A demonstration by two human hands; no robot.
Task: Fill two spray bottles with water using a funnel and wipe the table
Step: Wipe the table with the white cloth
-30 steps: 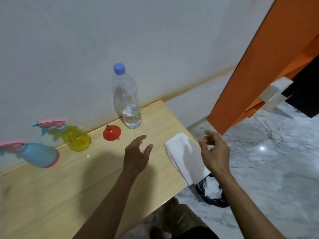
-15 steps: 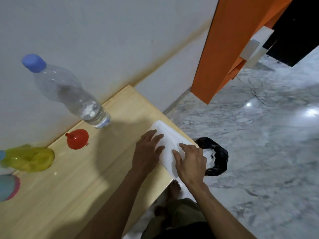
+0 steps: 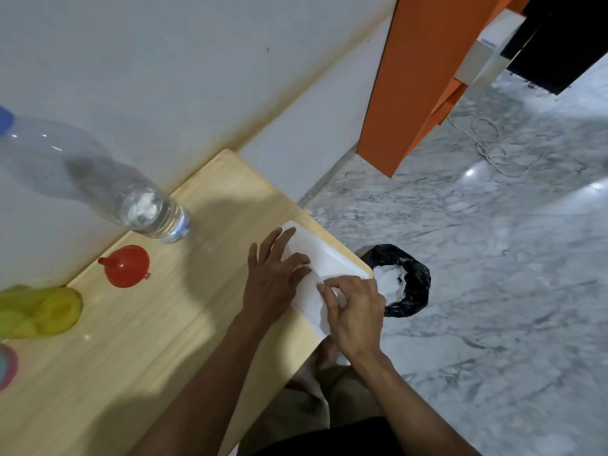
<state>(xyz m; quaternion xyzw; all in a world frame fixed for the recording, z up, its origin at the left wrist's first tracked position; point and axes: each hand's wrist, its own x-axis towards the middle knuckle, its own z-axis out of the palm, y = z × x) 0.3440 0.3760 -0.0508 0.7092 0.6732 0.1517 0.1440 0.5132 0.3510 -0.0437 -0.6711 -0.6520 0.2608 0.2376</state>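
Both hands on white tissue stack (image 3: 316, 268), left hand (image 3: 274, 274) flat, right hand (image 3: 353, 307) seemingly pinching

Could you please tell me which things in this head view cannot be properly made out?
- Yellow spray bottle: blurred, its top cut by the left edge.
- Second spray bottle: only a sliver at the left edge.
- White tissue pack: partly covered by the left hand and right hand.

No legible text, labels or nos. anywhere; water bottle (image 3: 144, 209) label too blurred.
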